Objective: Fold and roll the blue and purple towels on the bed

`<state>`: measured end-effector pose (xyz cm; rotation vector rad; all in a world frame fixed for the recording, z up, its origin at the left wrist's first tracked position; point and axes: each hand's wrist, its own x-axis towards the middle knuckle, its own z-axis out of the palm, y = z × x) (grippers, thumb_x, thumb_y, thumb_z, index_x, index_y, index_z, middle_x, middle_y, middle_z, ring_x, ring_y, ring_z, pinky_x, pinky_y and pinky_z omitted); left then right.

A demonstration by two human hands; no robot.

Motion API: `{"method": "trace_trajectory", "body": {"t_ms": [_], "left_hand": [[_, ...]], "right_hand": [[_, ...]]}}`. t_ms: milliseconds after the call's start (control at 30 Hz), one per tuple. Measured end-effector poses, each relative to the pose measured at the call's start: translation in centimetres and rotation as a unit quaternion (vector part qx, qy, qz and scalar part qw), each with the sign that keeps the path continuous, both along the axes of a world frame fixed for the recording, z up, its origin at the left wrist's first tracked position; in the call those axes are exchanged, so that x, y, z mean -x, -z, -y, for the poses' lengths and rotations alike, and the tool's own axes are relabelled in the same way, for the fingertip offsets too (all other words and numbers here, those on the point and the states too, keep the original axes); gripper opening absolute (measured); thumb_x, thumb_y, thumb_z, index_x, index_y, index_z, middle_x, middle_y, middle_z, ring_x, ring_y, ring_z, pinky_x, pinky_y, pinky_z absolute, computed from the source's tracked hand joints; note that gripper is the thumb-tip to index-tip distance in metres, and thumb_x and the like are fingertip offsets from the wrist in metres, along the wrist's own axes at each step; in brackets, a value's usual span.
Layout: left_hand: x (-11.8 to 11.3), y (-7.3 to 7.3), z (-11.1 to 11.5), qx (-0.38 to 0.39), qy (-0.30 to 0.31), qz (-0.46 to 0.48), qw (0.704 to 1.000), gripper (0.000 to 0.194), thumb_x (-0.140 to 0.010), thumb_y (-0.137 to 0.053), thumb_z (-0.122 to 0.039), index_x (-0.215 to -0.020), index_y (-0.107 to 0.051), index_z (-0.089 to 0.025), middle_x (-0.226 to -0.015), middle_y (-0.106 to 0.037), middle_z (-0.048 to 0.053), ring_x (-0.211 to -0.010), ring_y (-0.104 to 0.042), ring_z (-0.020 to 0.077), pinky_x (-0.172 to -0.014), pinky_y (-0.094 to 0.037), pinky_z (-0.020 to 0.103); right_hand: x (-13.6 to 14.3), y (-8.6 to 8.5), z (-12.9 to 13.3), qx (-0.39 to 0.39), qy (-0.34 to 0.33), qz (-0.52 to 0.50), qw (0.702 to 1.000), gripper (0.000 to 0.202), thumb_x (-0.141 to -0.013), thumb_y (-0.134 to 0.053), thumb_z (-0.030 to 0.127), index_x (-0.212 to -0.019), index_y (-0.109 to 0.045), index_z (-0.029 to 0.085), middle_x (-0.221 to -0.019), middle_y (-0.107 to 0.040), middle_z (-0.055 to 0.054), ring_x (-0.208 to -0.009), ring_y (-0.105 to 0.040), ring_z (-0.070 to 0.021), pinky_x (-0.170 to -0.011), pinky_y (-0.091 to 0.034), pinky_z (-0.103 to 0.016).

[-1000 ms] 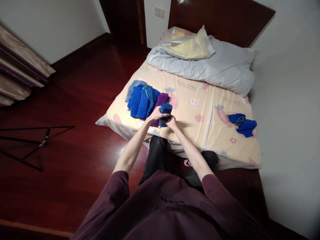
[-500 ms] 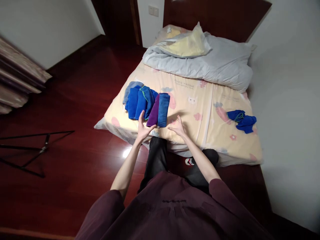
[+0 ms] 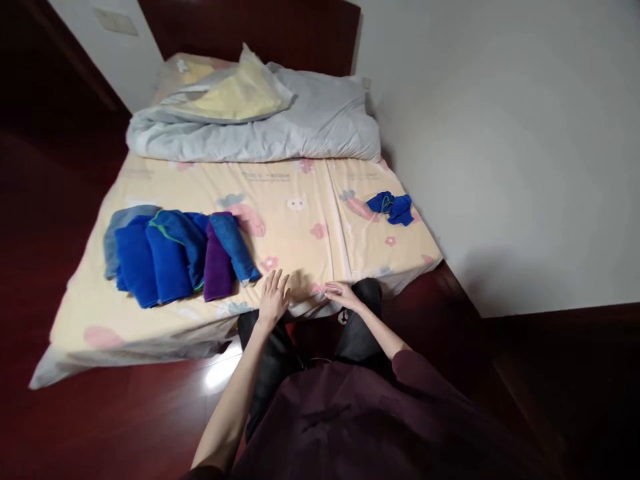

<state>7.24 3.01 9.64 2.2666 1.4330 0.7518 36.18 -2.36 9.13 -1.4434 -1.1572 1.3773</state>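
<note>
My left hand (image 3: 275,298) is over the bed's front edge, fingers spread and holding nothing. Just left of it lies a folded blue towel (image 3: 234,247), leaning at a slant against a folded purple towel (image 3: 218,267). Several more folded blue towels (image 3: 167,260) stand in a row beside them, with a grey-blue cloth (image 3: 113,240) behind at the far left. My right hand (image 3: 343,295) hangs near the same edge, fingers stretched out, with nothing in it. Two crumpled blue cloths (image 3: 390,207) with a green cord or trim lie at the bed's right side.
The bed (image 3: 295,247) has a yellow sheet with carrot and flower prints. A bunched grey quilt (image 3: 320,127) and a pale yellow pillow (image 3: 240,93) lie towards the headboard (image 3: 260,33). A white wall (image 3: 500,153) rises on the right; dark red floor (image 3: 125,413) shows at left.
My view has swung right. Both hands have moved right, away from the towel row. The end blue towel, upright beside the purple one before, now slants with its near end to the right.
</note>
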Motion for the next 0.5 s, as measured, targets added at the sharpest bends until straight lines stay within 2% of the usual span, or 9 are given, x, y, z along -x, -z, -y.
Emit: {"method": "trace_trajectory", "body": {"t_ms": [67,100,167,267,333,367,400,433,500], "left_hand": [[-2.2,0.8,0.3,0.027,0.051,0.005,0.998,0.049,-0.098,-0.05,-0.023,-0.146,-0.062,-0.016,-0.157,-0.058,0.018,-0.154,-0.045,0.036,-0.126,-0.039,0.061],[-3.4,1.5,1.3,0.047,0.083,0.009,0.995,0.05,-0.098,-0.049,-0.02,-0.146,-0.062,-0.017,-0.153,-0.062,0.017,-0.151,-0.049,0.0338,-0.126,-0.041,0.059],[-5.5,3.4,4.9,0.098,0.149,0.012,0.984,0.052,-0.096,-0.048,-0.018,-0.145,-0.064,-0.017,-0.15,-0.065,0.015,-0.145,-0.056,0.0304,-0.125,-0.044,0.054],[-7.3,6.8,12.0,0.22,0.22,-0.018,0.95,0.051,-0.091,-0.05,-0.015,-0.138,-0.071,-0.016,-0.147,-0.067,0.016,-0.141,-0.06,0.0298,-0.123,-0.046,0.05],[-7.2,8.7,15.7,0.33,0.284,-0.039,0.9,0.048,-0.086,-0.054,-0.015,-0.129,-0.076,-0.019,-0.141,-0.072,0.012,-0.135,-0.064,0.0279,-0.12,-0.049,0.045],[-6.8,9.3,16.8,0.384,0.315,-0.056,0.866,0.045,-0.087,-0.054,-0.017,-0.125,-0.078,-0.02,-0.136,-0.075,0.011,-0.13,-0.067,0.0272,-0.116,-0.052,0.042],[-6.3,9.7,17.3,0.416,0.319,-0.068,0.849,0.043,-0.088,-0.053,-0.019,-0.124,-0.078,-0.02,-0.132,-0.076,0.011,-0.127,-0.069,0.0273,-0.114,-0.053,0.041],[-5.7,10.0,17.4,0.435,0.307,-0.074,0.843,0.042,-0.09,-0.051,-0.021,-0.123,-0.078,-0.019,-0.13,-0.077,0.011,-0.125,-0.07,0.0275,-0.112,-0.053,0.04],[-4.6,10.0,16.6,0.441,0.234,-0.057,0.864,0.042,-0.095,-0.047,-0.027,-0.122,-0.078,-0.018,-0.128,-0.078,0.012,-0.123,-0.072,0.0277,-0.111,-0.053,0.039]], "right_hand": [[-2.6,-0.1,1.5,-0.005,0.045,-0.013,0.999,0.056,-0.066,-0.094,0.052,-0.11,-0.078,0.021,-0.119,-0.08,-0.013,-0.114,-0.076,-0.0301,-0.111,-0.057,-0.052],[-4.1,-0.1,2.0,-0.005,0.073,-0.018,0.997,0.054,-0.068,-0.092,0.054,-0.11,-0.079,0.021,-0.121,-0.08,-0.013,-0.114,-0.076,-0.0299,-0.108,-0.059,-0.051],[-7.2,-0.3,2.4,0.001,0.139,-0.027,0.99,0.054,-0.071,-0.089,0.056,-0.111,-0.079,0.021,-0.125,-0.079,-0.013,-0.114,-0.075,-0.0297,-0.101,-0.062,-0.048],[-12.2,-0.7,1.4,0.005,0.235,0.001,0.972,0.053,-0.074,-0.085,0.054,-0.114,-0.079,0.02,-0.123,-0.078,-0.013,-0.112,-0.074,-0.0289,-0.098,-0.062,-0.046],[-15.4,-1.2,-0.6,-0.011,0.275,0.055,0.96,0.05,-0.077,-0.081,0.051,-0.116,-0.078,0.02,-0.127,-0.076,-0.014,-0.114,-0.073,-0.028,-0.103,-0.06,-0.046],[-16.9,-1.5,-2.0,-0.023,0.285,0.083,0.954,0.048,-0.079,-0.08,0.049,-0.117,-0.078,0.02,-0.133,-0.073,-0.015,-0.116,-0.072,-0.0276,-0.106,-0.059,-0.046],[-18.4,-1.9,-3.6,-0.035,0.289,0.11,0.95,0.047,-0.081,-0.078,0.047,-0.12,-0.077,0.02,-0.14,-0.069,-0.015,-0.119,-0.071,-0.0273,-0.107,-0.058,-0.045],[-19.7,-2.2,-5.4,-0.045,0.29,0.135,0.947,0.048,-0.082,-0.077,0.045,-0.123,-0.076,0.019,-0.146,-0.065,-0.017,-0.121,-0.07,-0.0274,-0.107,-0.058,-0.045],[-22.3,-2.8,-9.7,-0.053,0.284,0.189,0.939,0.051,-0.084,-0.075,0.042,-0.129,-0.074,0.018,-0.15,-0.061,-0.018,-0.124,-0.067,-0.0285,-0.108,-0.056,-0.045]]}}
